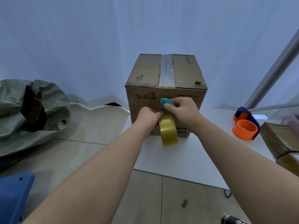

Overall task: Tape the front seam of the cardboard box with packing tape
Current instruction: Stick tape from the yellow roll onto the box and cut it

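One cardboard box (165, 94) stands at frame centre on the far left corner of a white table (186, 159), a clear tape strip (166, 70) already running across its top; one yellowish packing tape roll (168, 130) hangs against its front face; the left hand (148, 117) pinches the roll's upper edge, while the right hand (182, 110) grips one teal cutter (166, 105) pressed to the cardboard; one orange-and-blue tape dispenser (246, 126) lies at right, near two more cartons (281, 143); one green sack (32, 107) slumps at left on the floor.
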{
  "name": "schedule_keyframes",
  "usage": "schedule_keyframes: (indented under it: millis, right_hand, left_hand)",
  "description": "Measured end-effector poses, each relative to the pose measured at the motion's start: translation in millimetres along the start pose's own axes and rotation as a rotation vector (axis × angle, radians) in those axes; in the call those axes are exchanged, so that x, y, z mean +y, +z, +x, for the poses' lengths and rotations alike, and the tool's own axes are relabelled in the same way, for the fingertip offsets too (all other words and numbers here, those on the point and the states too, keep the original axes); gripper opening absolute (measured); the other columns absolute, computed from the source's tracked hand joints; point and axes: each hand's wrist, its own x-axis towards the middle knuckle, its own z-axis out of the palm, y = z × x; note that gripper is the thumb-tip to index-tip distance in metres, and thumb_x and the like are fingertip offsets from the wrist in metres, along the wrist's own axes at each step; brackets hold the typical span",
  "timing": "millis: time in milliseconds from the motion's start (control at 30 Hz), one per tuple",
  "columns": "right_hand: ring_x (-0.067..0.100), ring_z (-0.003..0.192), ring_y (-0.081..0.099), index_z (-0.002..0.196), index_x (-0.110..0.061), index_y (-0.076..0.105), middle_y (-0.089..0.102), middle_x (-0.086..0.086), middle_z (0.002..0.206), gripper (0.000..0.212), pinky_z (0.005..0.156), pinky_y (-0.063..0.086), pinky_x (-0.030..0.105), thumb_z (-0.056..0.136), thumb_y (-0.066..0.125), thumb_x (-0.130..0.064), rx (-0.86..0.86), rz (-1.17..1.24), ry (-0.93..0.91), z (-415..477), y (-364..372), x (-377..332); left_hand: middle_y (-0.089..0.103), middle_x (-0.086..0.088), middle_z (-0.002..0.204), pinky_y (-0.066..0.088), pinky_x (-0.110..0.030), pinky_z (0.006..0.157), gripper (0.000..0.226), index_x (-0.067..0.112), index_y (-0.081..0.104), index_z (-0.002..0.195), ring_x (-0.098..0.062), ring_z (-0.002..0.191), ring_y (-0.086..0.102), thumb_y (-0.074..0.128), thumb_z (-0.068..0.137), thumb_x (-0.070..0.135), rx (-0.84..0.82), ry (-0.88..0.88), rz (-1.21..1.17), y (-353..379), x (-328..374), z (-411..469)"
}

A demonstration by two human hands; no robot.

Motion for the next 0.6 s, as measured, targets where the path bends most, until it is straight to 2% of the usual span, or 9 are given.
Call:
schedule_keyframes:
  millis: [100,167,267,433,500,600]
  right_hand:
    - [-0.001,0.079,0.054,0.12,-0.003,0.061,0.061,-0.002,0.099,0.035,0.065,0.04,0.01,0.09,0.061,-0.02,0.011,0.017,0.0,-0.6,1.5,0.6]
    - [0.002,0.082,0.055,0.121,-0.003,0.06,0.062,0.0,0.101,0.035,0.067,0.041,0.01,0.09,0.06,-0.02,0.02,0.016,0.001,-1.1,1.4,0.4]
    - [0.009,0.092,0.055,0.122,-0.004,0.059,0.062,0.0,0.103,0.036,0.069,0.041,0.009,0.09,0.06,-0.02,0.023,0.012,0.001,-1.0,1.6,0.4]
    - [0.011,0.092,0.056,0.121,-0.005,0.06,0.062,0.0,0.103,0.033,0.071,0.042,0.012,0.091,0.058,-0.02,0.044,0.015,-0.009,0.7,4.3,3.1]
    - [0.012,0.093,0.056,0.121,-0.006,0.059,0.062,0.001,0.103,0.033,0.074,0.045,0.016,0.092,0.057,-0.021,0.033,0.003,-0.005,0.9,5.5,4.3]
    - [0.014,0.096,0.056,0.121,-0.009,0.058,0.061,0.001,0.104,0.031,0.082,0.047,0.024,0.092,0.057,-0.022,0.033,-0.03,-0.003,0.2,5.1,4.8]
  left_hand:
    - [0.053,-0.005,0.064,0.043,-0.024,0.053,0.024,0.006,0.058,0.079,-0.015,0.057,0.05,0.062,0.091,0.026,-0.042,0.044,0.111,-4.0,0.6,2.6]
    - [0.051,-0.005,0.062,0.041,-0.025,0.053,0.028,0.006,0.056,0.073,-0.016,0.056,0.049,0.06,0.092,0.027,-0.063,0.064,0.225,-6.6,1.6,2.8]
    - [0.058,-0.01,0.073,0.046,-0.029,0.062,0.03,-0.001,0.064,0.09,-0.019,0.063,0.053,0.059,0.092,0.028,-0.092,0.082,0.264,-8.4,0.8,3.8]
    - [0.064,-0.009,0.089,0.051,-0.027,0.065,0.032,0.003,0.063,0.107,-0.018,0.076,0.06,0.067,0.087,0.026,-0.111,0.059,0.041,-10.6,-7.6,1.3]
    - [0.065,-0.012,0.097,0.057,-0.039,0.076,0.025,0.009,0.06,0.107,-0.026,0.086,0.065,0.066,0.087,0.022,-0.086,-0.026,-0.1,-5.1,-11.6,-0.2]
    - [0.063,-0.012,0.105,0.054,-0.05,0.089,0.008,0.02,0.057,0.099,-0.033,0.1,0.063,0.059,0.091,0.022,-0.008,-0.145,-0.244,6.0,-12.3,-4.1]
